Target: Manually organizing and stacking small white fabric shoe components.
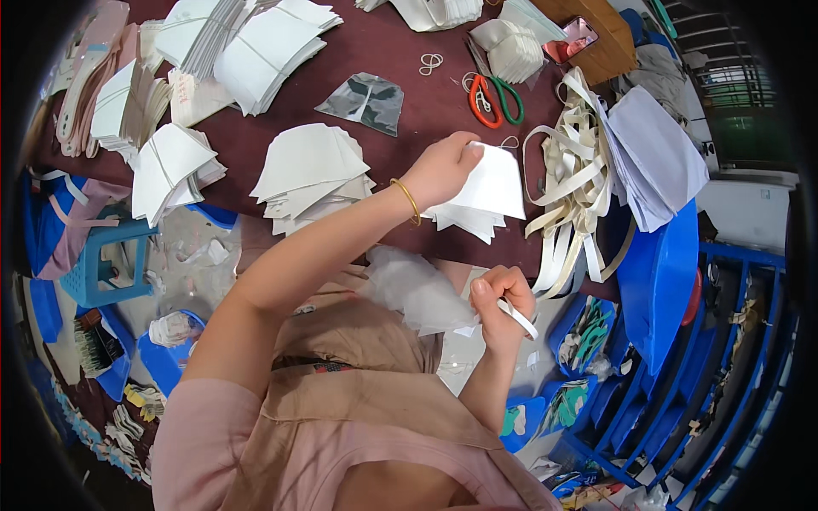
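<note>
My left hand, with a yellow bangle at its wrist, reaches across to a stack of white fan-shaped pieces on the dark red cloth. Its thumb and fingers are closed at the top edge of the upper white piece. Lower down, in front of the table edge, my right hand is closed around a narrow white strap, whose end sticks out past the fingers. Beside the right hand, translucent whitish sheeting lies over my lap. A second white fan-shaped stack sits to the left.
Scissors with red and green handles lie beyond my left hand. Cream straps hang over the right table edge near a blue bin. Tied white bundles crowd the far left. A phone rests far right; a blue stool stands left.
</note>
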A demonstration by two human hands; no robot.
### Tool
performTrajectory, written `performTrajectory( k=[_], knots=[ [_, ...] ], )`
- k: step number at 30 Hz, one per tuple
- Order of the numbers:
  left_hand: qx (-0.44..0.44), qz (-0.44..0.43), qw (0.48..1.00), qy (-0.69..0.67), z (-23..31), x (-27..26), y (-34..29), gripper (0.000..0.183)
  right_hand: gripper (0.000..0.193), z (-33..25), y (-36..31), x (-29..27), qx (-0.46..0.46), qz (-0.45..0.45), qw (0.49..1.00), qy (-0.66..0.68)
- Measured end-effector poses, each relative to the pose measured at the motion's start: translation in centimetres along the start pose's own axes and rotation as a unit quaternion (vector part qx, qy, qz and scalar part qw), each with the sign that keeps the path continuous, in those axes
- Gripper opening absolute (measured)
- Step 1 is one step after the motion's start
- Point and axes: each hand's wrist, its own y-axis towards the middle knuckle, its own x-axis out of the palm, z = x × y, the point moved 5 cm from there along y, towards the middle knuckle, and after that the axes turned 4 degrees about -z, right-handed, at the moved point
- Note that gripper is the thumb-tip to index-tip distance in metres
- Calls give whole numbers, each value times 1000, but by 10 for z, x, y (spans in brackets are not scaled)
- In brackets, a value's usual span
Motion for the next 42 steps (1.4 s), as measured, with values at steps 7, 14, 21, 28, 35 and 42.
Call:
performTrajectory(
  k=[7, 14, 21, 28, 35, 42],
  knots=[
    [100, 166, 723, 663, 65, -104, 30, 49, 28, 15, -2, -8, 28, 14, 999, -29],
    [-67, 52, 742, 665, 67, -147, 51, 38, 30, 4, 22, 30, -3, -37, 992, -118],
    [129, -176, 944, 249, 64, -22, -43, 15, 36, 34, 22, 7, 15, 14, 997, -72],
    [137, 155, 938, 279, 28, -38, -94, 15, 23, -10, 15, 13, -113, 123, 942, -291],
    [-122, -29, 990, -70, -14, -1, -124, 43, 18, -24, 10, 50, -153, -174, 942, -242],
    [-207, -113, 931, -280, -12, 32, -138, 53, 21, 15, 5, 36, 44, -101, 990, 82]
  ],
)
